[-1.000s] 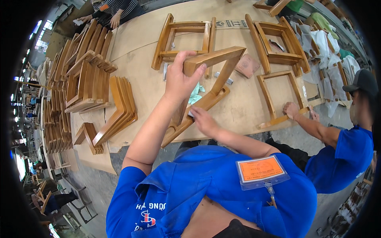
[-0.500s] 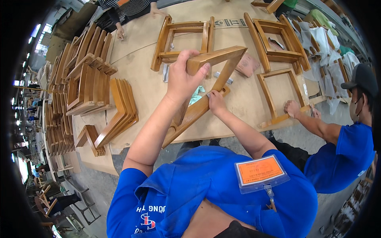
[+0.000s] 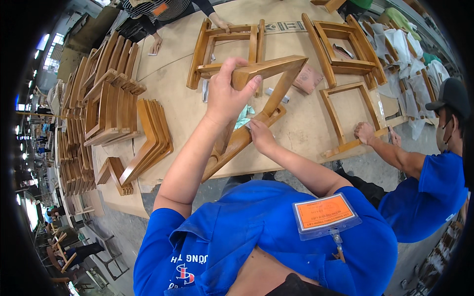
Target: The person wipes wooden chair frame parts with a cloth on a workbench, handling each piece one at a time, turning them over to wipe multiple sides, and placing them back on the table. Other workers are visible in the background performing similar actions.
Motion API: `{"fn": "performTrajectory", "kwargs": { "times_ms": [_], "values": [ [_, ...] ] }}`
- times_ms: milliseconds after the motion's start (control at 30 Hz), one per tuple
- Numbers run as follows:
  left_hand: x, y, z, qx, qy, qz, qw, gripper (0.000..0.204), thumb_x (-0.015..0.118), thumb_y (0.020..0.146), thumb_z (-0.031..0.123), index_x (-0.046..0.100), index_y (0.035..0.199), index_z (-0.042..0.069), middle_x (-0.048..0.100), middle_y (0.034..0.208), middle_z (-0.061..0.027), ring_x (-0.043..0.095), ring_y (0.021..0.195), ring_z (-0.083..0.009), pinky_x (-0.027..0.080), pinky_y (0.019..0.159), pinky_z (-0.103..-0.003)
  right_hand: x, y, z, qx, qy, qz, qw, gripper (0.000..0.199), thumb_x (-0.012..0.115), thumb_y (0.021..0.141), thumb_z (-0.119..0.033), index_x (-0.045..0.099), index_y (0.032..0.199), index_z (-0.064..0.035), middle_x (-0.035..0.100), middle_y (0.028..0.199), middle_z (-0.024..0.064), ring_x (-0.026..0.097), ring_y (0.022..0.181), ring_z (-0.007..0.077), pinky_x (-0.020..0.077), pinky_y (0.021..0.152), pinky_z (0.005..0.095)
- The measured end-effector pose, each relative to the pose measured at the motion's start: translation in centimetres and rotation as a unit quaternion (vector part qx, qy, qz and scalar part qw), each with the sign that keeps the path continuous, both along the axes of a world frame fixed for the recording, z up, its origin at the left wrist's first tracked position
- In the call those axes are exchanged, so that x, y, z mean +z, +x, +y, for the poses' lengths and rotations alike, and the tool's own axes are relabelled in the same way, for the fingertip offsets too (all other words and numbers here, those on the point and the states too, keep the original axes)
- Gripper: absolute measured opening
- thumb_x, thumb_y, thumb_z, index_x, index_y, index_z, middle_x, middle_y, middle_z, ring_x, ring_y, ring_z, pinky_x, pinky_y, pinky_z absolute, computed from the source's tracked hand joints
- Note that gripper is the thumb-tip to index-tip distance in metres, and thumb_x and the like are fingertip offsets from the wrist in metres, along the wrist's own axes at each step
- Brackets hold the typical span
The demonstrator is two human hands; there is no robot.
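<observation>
A brown wooden chair frame [image 3: 271, 67] is tilted up in front of me, its lower bar slanting toward the table's near edge. My left hand [image 3: 224, 93] is closed round the near end of its upper bar, thumb on one side and fingers over the other. My right hand [image 3: 262, 136] presses with bent fingers on the lower bar [image 3: 232, 150], near an oblong slot at its end. Something small and pale shows at those fingertips, too little to name. A light green cloth [image 3: 244, 117] lies on the table behind the lower bar.
Stacked wooden frame parts [image 3: 111, 111] and angled pieces [image 3: 150, 140] stand at left. Two assembled frames [image 3: 197, 54] [image 3: 321, 52] lie at the far side. At right, a co-worker's hand [image 3: 364, 132] rests on another frame [image 3: 335, 118]. A reddish packet [image 3: 308, 79] lies behind my frame.
My right hand has slid a little to the left along the lower bar. My left hand keeps its grip. Across the table, a person's hand has come onto the far left frame.
</observation>
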State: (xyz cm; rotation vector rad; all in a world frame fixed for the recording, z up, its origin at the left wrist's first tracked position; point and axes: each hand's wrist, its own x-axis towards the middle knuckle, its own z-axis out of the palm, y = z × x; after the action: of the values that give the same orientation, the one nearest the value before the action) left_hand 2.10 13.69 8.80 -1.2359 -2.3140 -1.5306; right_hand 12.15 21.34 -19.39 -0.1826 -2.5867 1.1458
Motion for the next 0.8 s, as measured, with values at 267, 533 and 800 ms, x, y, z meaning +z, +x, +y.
{"fn": "performTrajectory", "kwargs": {
  "times_ms": [267, 533, 800],
  "values": [
    [0.5, -0.7, 0.5, -0.023, 0.007, 0.004, 1.0, 0.034, 0.073, 0.08, 0.019, 0.055, 0.105, 0.006, 0.065, 0.077, -0.009, 0.064, 0.071, -0.0195, 0.049, 0.065, -0.03, 3.7, 1.2, -1.9, 0.036, -0.083, -0.075, 0.993, 0.04, 0.052, 0.087, -0.006, 0.054, 0.126, -0.0022, 0.055, 0.128, 0.0193, 0.051, 0.119, 0.0356, 0.0399, 0.103, 0.0395],
    [0.4, -1.1, 1.2, -0.039, -0.022, -0.024, 0.999, 0.037, 0.074, 0.079, 0.023, 0.055, 0.106, 0.007, 0.067, 0.076, -0.0091, 0.064, 0.068, -0.0175, 0.05, 0.064, -0.029, 4.0, 0.8, 2.3, 0.227, 0.008, 0.078, 0.971, 0.047, 0.055, 0.085, -0.005, 0.051, 0.132, -0.0075, 0.048, 0.14, 0.0117, 0.045, 0.128, 0.0307, 0.0375, 0.107, 0.0384],
    [0.1, -0.9, 1.4, -0.044, -0.016, -0.031, 0.998, 0.036, 0.074, 0.08, 0.022, 0.055, 0.106, 0.007, 0.064, 0.073, -0.0067, 0.061, 0.066, -0.0157, 0.049, 0.063, -0.028, 3.4, 0.2, -1.7, 0.292, -0.007, 0.144, 0.945, 0.047, 0.06, 0.081, -0.009, 0.055, 0.128, -0.0085, 0.05, 0.139, 0.0086, 0.044, 0.13, 0.0278, 0.0371, 0.108, 0.0391]
  ]
}}
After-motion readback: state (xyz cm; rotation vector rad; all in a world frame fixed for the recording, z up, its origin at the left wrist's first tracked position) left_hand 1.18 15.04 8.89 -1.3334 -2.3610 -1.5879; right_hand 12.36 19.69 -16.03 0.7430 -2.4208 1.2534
